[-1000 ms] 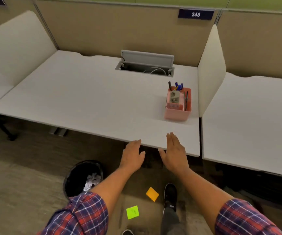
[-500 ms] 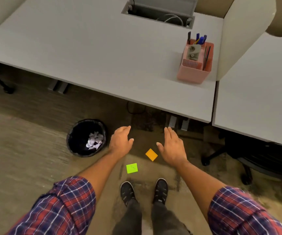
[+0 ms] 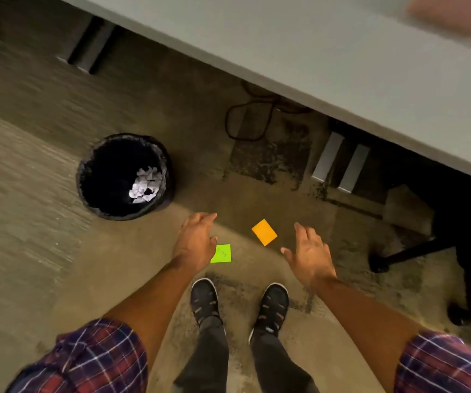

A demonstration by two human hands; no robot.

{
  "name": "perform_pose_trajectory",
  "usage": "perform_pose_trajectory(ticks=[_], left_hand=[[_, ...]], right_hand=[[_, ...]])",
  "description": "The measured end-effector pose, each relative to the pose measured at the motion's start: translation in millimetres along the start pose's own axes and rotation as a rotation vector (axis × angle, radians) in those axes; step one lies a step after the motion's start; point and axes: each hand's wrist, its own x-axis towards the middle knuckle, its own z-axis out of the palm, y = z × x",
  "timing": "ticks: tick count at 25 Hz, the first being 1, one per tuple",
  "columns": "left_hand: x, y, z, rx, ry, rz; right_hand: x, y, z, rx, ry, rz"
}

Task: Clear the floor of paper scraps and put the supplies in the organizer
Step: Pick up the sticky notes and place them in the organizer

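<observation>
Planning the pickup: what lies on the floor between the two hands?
In the head view, two sticky notes: a green note beside the left hand, an orange note nearer the right hand.

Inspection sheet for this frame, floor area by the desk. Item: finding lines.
Surface: carpeted floor, dark stained patches near the desk.
Job's things: orange note and green note lie flat on the floor, apart.
Clutter: black bin holding crumpled paper.
Grippers: left hand open, overlapping the green note's edge in view; right hand open beside the orange note; both empty.
Cables: dark cable looped on the floor under the desk.
Surroundings: grey desk, its metal feet, office chair base at right.
</observation>
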Motion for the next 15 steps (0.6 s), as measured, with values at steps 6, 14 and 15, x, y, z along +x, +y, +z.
perform_pose_trajectory(ticks=[6,14,15], left_hand=[[60.6,-90.9,150.1,0.090,-0.069,-0.055],[123.0,-170.9,304.2,0.339,-0.216,-0.066],[127.0,-176.3,318.8,0.364,-0.220,-0.050]], right_hand=[[84.5,40.8,133.6,-0.053,-0.040,0.047],[197.9,81.2,282.1,-0.045,-0.026,0.131],[207.7,85.0,296.9,-0.049,-0.008,0.130]])
